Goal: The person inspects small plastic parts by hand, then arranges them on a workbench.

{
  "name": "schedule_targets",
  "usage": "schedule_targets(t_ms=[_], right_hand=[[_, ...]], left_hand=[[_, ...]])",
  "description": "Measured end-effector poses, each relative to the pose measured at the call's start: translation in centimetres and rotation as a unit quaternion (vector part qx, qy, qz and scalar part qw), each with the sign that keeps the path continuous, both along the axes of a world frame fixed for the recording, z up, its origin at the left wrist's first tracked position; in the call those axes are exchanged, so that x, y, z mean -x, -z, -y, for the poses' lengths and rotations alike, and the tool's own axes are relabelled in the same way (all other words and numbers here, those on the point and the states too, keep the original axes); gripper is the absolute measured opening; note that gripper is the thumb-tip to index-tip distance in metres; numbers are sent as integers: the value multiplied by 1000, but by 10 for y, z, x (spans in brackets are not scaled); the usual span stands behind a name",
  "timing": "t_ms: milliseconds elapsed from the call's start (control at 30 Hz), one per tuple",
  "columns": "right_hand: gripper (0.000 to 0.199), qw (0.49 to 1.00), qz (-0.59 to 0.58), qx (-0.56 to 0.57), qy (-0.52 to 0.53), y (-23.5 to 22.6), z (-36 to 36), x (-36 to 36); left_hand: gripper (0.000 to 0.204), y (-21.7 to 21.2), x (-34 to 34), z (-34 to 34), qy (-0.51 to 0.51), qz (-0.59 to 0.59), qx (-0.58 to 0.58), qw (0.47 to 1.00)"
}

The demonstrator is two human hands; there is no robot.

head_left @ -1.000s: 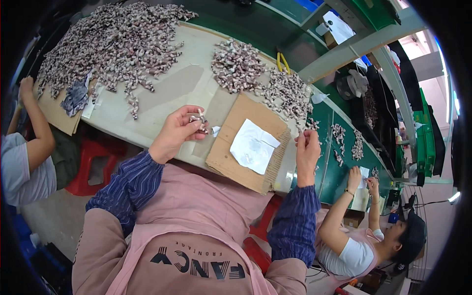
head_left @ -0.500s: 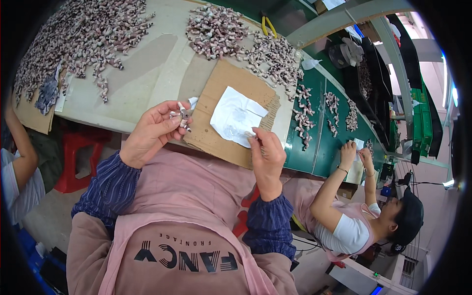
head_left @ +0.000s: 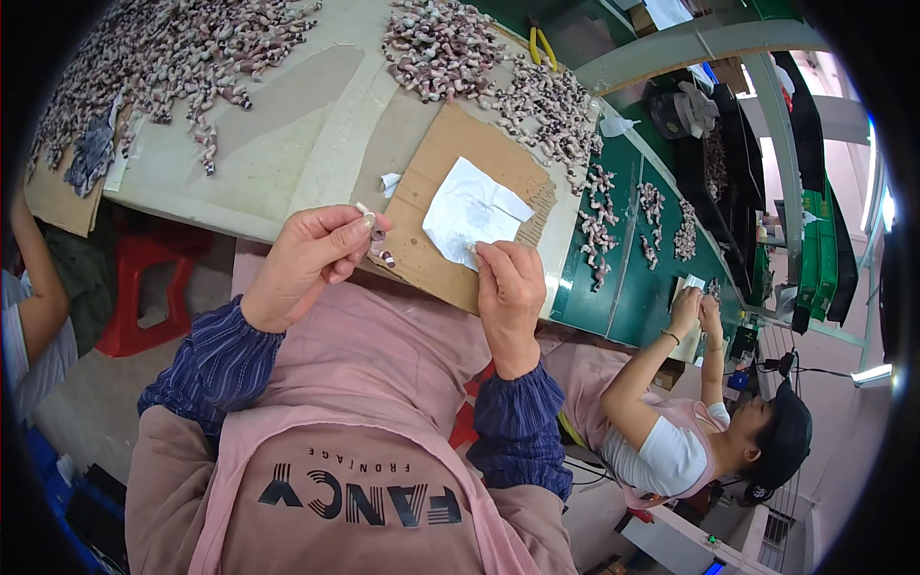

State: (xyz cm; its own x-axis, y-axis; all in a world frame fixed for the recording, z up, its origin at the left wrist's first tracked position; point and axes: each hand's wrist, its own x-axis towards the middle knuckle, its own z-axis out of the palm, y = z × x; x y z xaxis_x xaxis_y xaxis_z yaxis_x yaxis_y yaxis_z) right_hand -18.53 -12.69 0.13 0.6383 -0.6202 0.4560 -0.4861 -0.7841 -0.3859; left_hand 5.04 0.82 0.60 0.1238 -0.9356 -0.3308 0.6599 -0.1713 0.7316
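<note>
Between the thumb and fingers of my left hand (head_left: 314, 257) is a small figurine (head_left: 378, 236), pale with dark-banded ends. It is held in the air beside the near left edge of a brown cardboard sheet (head_left: 422, 165). On the cardboard lies a creased white sheet (head_left: 471, 208) with a greyish smudge. My right hand (head_left: 513, 295) is closed in a pinch at the near edge of this sheet. Whatever sits in its fingertips is too small to make out.
Big heaps of similar small pieces (head_left: 182, 57) cover the table's far left, with another heap (head_left: 441, 48) beyond the cardboard. Yellow-handled pliers (head_left: 542, 46) lie at the back. On the right, a co-worker (head_left: 661, 441) works at a green surface (head_left: 613, 278). A red stool (head_left: 144, 307) stands left.
The left hand has shifted slightly right and turned the figurine. My right hand has moved slightly left and up, still pinching. The whole view has shifted a little.
</note>
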Motion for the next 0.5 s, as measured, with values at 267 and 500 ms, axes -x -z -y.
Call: schedule_targets(t_ms=[267, 500], right_hand=[[18, 1000, 14, 4, 7, -5, -3, -1], [19, 991, 103, -70, 50, -10, -10, 3]], left_hand=[[23, -12, 7, -2, 11, -29, -5, 999], [18, -13, 25, 8, 37, -1, -9, 999]])
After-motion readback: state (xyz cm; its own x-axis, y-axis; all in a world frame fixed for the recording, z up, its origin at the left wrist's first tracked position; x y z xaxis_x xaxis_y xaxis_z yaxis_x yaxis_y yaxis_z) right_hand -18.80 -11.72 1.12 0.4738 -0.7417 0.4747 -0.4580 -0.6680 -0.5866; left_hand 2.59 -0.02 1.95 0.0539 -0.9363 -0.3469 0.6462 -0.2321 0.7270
